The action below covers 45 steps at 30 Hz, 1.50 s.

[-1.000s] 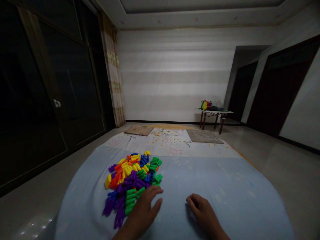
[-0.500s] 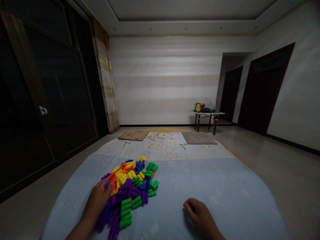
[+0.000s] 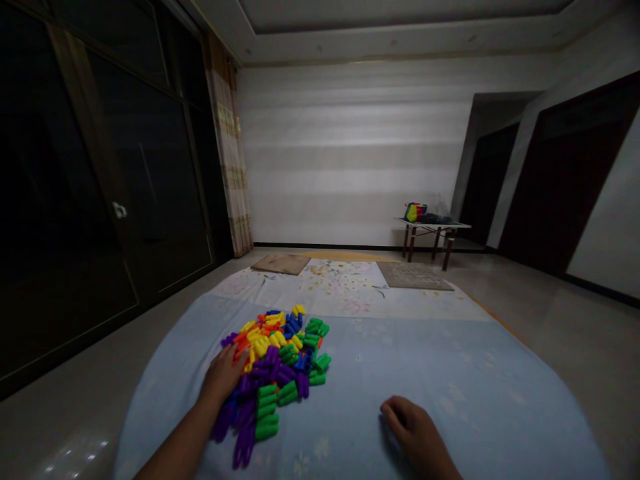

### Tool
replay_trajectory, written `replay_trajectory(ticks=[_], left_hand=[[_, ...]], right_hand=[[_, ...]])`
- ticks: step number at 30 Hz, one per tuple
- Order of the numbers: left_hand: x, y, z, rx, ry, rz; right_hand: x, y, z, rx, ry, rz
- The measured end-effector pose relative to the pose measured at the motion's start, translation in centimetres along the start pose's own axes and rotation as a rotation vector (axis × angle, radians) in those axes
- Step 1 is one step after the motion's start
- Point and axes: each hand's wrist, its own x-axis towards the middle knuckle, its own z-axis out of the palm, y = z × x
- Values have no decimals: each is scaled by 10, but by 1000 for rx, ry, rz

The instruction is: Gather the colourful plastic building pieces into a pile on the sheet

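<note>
Blocks (image 3: pixel 273 370) of bright plastic lie heaped on a pale blue sheet (image 3: pixel 450 373) spread over the floor, purple, green, yellow, orange and blue all mixed together. The heap sits at about eleven o'clock from where the person kneels or sits, well inside the sheet's edge.

The left hand (image 3: pixel 225 373) rests on the nine o'clock side of the heap, palm down, fingers spread loosely over the orange and purple pieces. It touches them but is not closed round any one piece that I can see. The forearm runs back toward seven o'clock, alongside a row of purple blocks.

The right hand (image 3: pixel 413 430) lies on bare sheet at about four o'clock from the heap, well apart from it. Its fingers are curled under, knuckles up, and nothing shows in its grasp; whether something small is tucked beneath I cannot tell in this dim light.

Beyond the blue sheet, toward twelve o'clock, a white flowered cloth (image 3: pixel 345 287) continues the covering, with a brown mat (image 3: pixel 281 264) at its eleven o'clock corner and a grey mat (image 3: pixel 413 275) at its one o'clock corner. Farther off at one o'clock a small table (image 3: pixel 433 230) stands against the white wall, bearing a multicoloured thing (image 3: pixel 414 211) and some darker items. A striped curtain (image 3: pixel 233 153) hangs at ten o'clock beside dark glass doors (image 3: pixel 100 200).
</note>
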Motion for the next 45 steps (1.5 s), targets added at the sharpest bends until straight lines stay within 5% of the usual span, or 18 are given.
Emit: replay_trajectory(ticks=[14, 27, 37, 41, 45], left_hand=[[-19, 40, 9, -302, 83, 36], [-29, 92, 21, -443, 75, -77], [-59, 155, 14, -501, -132, 199], [-42, 132, -5, -445, -70, 213], [-28, 68, -22, -273, 30, 84]], right_hand=[[-1, -1, -2, 30, -15, 1], [-2, -6, -5, -22, -23, -3], [-2, -3, -5, 16, -18, -10], [-2, -4, -7, 24, -12, -26], [-3, -7, -9, 31, -11, -31]])
